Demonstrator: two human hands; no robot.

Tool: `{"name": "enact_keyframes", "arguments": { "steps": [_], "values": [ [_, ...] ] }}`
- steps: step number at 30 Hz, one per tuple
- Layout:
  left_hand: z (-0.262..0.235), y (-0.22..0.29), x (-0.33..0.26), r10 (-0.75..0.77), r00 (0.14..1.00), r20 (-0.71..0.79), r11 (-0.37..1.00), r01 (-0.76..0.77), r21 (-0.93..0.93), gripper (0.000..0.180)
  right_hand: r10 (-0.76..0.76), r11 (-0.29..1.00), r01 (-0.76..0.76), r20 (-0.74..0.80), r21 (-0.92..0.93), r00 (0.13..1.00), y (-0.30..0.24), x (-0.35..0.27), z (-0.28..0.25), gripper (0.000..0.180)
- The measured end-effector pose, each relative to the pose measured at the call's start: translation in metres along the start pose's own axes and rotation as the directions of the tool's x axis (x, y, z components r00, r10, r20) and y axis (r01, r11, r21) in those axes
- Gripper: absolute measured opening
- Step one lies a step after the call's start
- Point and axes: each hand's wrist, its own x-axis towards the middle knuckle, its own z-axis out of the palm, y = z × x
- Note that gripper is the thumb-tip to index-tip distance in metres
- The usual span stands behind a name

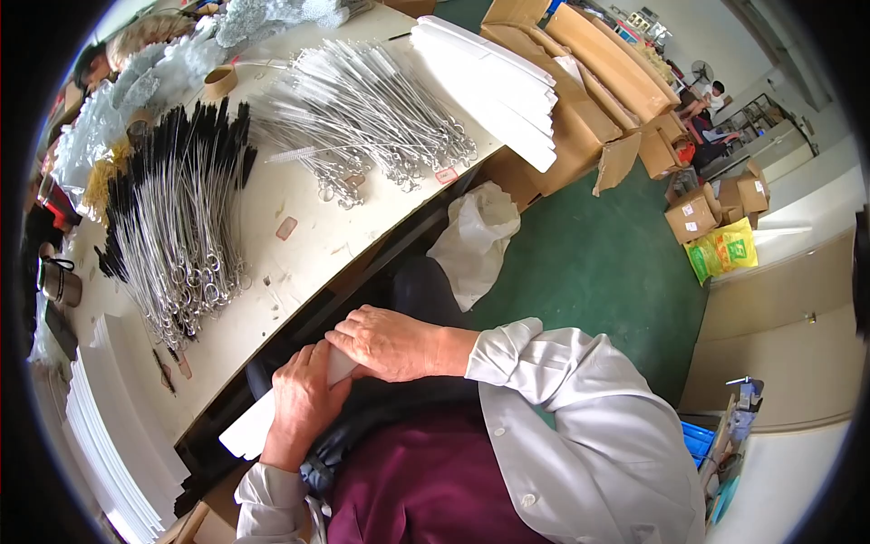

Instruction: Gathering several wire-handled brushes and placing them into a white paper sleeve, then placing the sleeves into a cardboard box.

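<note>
Presently, both hands grip one flat white sleeve [258,419] over the lap, just below the surface [299,238] edge: left hand [304,399] closed around its middle, right hand [390,343] pressing its upper end. Beyond lie black-bristled wire brushes [177,218], white-bristled brushes [362,109], stacked white sleeves [489,82]. Right: apparently a white plastic bag [476,240], cardboard boxes [589,72].

A pale worktable [308,240] runs along the left above a green floor [598,263], with brown cardboard boxes [716,204] stacked near light walls [788,308].
</note>
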Motion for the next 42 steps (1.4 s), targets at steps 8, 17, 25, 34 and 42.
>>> {"name": "enact_keyframes", "arguments": {
  "steps": [8, 17, 25, 34, 42],
  "values": [
    [-0.023, -0.011, -0.014, -0.024, 1.0, -0.003, 0.997, 0.024, 0.07, 0.057, -0.141, 0.978, 0.114, -0.152, -0.176, 0.978, 0.007, 0.006, -0.011, 0.039],
    [-0.015, -0.009, -0.013, -0.128, 0.99, 0.064, 0.991, 0.13, -0.024, 0.065, -0.047, 0.999, 0.047, 0.052, 0.004, 0.998, 0.001, 0.013, -0.015, 0.06],
    [-0.042, -0.015, -0.021, -0.128, 0.992, 0.0, 0.987, 0.127, 0.096, 0.07, -0.149, 0.98, 0.136, -0.079, -0.144, 0.986, -0.001, 0.028, -0.019, 0.065],
    [-0.065, -0.025, -0.019, -0.12, 0.988, -0.094, 0.973, 0.136, 0.188, 0.072, -0.238, 0.963, 0.212, -0.154, -0.167, 0.959, 0.019, 0.047, -0.043, 0.06],
    [-0.058, -0.051, 0.013, -0.149, 0.958, -0.243, 0.941, 0.213, 0.264, 0.06, -0.299, 0.946, 0.249, -0.262, -0.206, 0.918, 0.059, 0.096, -0.037, 0.053]
  ]
}}
